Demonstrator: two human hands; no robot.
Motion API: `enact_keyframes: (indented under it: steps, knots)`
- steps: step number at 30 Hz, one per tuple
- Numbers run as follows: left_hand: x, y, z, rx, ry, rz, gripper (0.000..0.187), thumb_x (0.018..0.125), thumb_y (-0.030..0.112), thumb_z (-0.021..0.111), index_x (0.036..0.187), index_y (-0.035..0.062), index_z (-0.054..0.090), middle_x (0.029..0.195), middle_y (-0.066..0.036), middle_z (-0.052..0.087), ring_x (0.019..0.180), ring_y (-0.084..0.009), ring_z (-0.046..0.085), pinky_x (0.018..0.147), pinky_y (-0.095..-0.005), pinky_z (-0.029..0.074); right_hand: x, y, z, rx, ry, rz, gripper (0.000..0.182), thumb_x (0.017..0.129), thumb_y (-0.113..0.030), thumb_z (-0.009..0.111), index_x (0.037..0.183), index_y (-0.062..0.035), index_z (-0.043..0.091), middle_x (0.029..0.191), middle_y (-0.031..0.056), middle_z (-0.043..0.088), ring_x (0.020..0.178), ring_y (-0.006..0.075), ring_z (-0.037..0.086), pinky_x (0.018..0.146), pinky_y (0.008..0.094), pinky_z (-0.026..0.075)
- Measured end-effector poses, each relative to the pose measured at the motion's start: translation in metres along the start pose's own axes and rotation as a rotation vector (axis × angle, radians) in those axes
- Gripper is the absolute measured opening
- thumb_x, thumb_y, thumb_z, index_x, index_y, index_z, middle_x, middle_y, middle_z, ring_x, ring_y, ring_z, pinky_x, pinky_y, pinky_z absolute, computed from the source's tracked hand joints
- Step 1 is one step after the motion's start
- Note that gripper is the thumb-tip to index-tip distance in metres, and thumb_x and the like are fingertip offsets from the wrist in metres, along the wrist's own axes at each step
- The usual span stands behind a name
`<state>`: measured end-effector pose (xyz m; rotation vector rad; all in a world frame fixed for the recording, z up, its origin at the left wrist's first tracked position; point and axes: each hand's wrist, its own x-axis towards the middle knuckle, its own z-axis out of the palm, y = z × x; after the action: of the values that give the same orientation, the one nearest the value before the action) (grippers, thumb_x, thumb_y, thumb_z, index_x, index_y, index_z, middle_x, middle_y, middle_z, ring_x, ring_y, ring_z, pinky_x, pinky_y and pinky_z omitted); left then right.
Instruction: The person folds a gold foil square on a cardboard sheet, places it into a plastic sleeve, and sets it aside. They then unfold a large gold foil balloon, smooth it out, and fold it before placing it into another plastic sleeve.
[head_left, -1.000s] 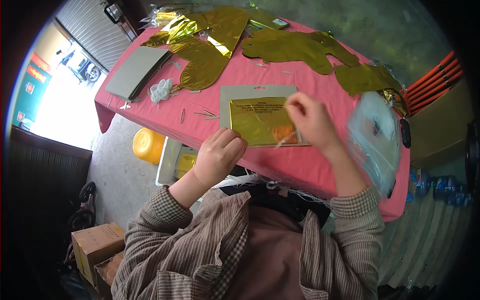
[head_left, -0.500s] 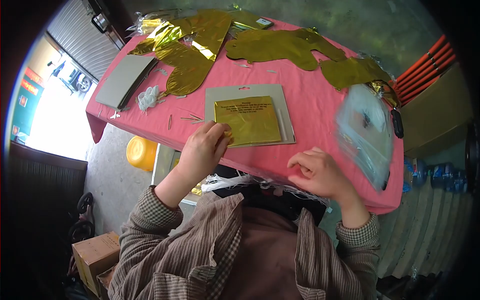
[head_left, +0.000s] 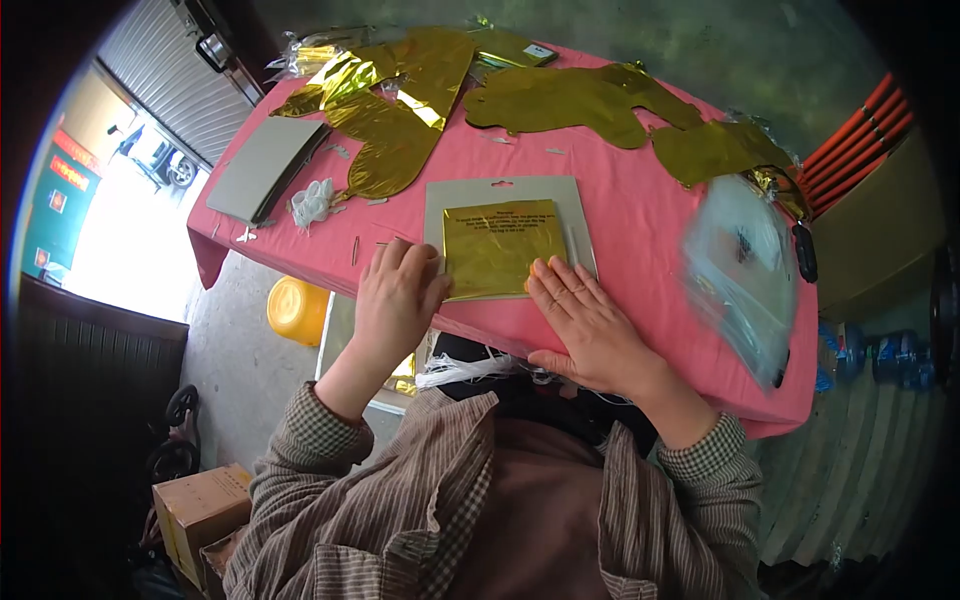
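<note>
A square of folded gold foil (head_left: pixel 505 245) with dark print lies on a grey card (head_left: pixel 580 205) with a hanging slot at its top. My right hand (head_left: pixel 595 325) is open, its fingers stretched out and their tips resting on the foil's lower right corner. At the lower left of the card, my left hand (head_left: pixel 395 300) has its fingers curled down and its thumb beside the foil's edge. Those fingertips are hidden, so whatever they grip does not show.
Large gold foil shapes (head_left: pixel 560 100) spread over the far side of the pink-covered table (head_left: pixel 640 230). A stack of grey cards (head_left: pixel 262 170) and a white bundle (head_left: pixel 312 203) sit to the left. Clear plastic bags (head_left: pixel 740 270) lie at the right, beside a black-handled object (head_left: pixel 804 252).
My right hand has moved left and forward, flattening onto the foil's corner. My left hand has left the foil's lower left corner and shifted slightly outward. The print on the foil now appears upside down.
</note>
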<state>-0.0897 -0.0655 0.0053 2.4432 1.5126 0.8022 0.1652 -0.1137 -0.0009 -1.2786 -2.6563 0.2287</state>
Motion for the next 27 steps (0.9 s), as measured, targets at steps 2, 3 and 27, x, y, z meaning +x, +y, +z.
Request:
enact_keyframes:
  steps: [2, 3, 27]
  knots:
    - [-0.005, -0.007, -0.001, 0.107, 0.094, -0.021, 0.023, 0.079, 0.017, 0.065, 0.095, 0.0033, 0.056, 0.09, -0.011, 0.054, 0.085, -0.0285, 0.055, 0.075, -0.039, 0.044, 0.0, 0.0, -0.002, 0.004, -0.001, -0.002, 0.078, 0.089, -0.052, 0.045, 0.141, 0.0011, 0.023, 0.148, 0.0175, 0.021, 0.139, 0.0308, 0.016, 0.113, 0.0423, 0.012]
    - [-0.008, -0.006, -0.002, 0.118, 0.126, -0.028, 0.021, 0.079, 0.017, 0.065, 0.091, 0.0031, 0.056, 0.086, -0.01, 0.054, 0.082, -0.0277, 0.055, 0.07, -0.0374, 0.044, -0.002, -0.001, -0.002, 0.005, -0.009, 0.0, 0.08, 0.088, -0.053, 0.046, 0.141, 0.0013, 0.023, 0.148, 0.0174, 0.021, 0.139, 0.0306, 0.016, 0.113, 0.0424, 0.011]
    - [-0.001, 0.001, 0.004, -1.111, -0.159, -0.178, 0.014, 0.087, 0.008, 0.063, 0.097, -0.001, 0.064, 0.093, -0.003, 0.066, 0.082, -0.0099, 0.06, 0.08, -0.0233, 0.047, -0.014, 0.026, -0.034, 0.903, 0.645, 0.343, 0.014, 0.087, -0.002, 0.054, 0.101, -0.0002, 0.056, 0.083, -0.001, 0.057, 0.081, 0.0045, 0.049, 0.075, 0.0213, 0.041]
